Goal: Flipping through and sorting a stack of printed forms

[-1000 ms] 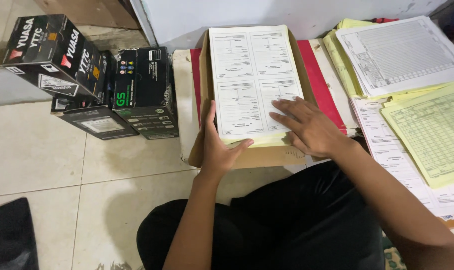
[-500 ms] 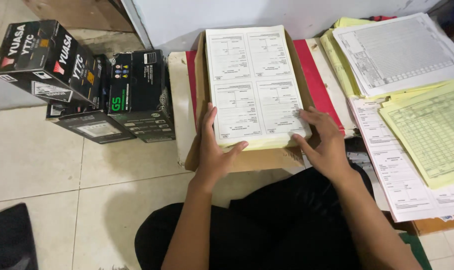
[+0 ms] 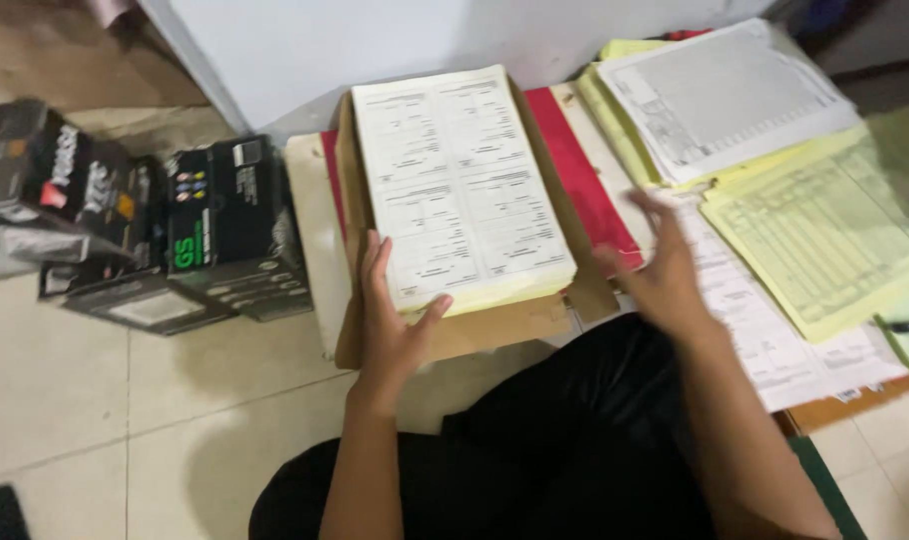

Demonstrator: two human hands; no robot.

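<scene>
Black cartons [image 3: 225,225] with green and white labels stand stacked on the tiled floor [image 3: 95,400] at the left, and more black boxes [image 3: 45,180] with red and white lettering lean beside them, blurred. To the right lie yellow sheets [image 3: 825,235] ruled in grids, with a white printed form [image 3: 720,95] on top of the farther pile and further white forms [image 3: 765,330] spread nearer the person.

In the middle sits a thick stack of white printed forms [image 3: 460,185], its lower layers pale yellow at the near edge. It rests on a brown cardboard folder [image 3: 475,335], which lies over a red folder [image 3: 575,190].

The left hand [image 3: 390,320] lies open against the stack's near left corner, fingers along its side edge and thumb touching the front edge. The right hand [image 3: 660,270] is off the stack, blurred, fingers spread open above the white forms just right of the brown folder, clasping nothing.

Bare floor tiles lie open to the left of the person's dark lap; a white wall [image 3: 425,40] closes the far side.
</scene>
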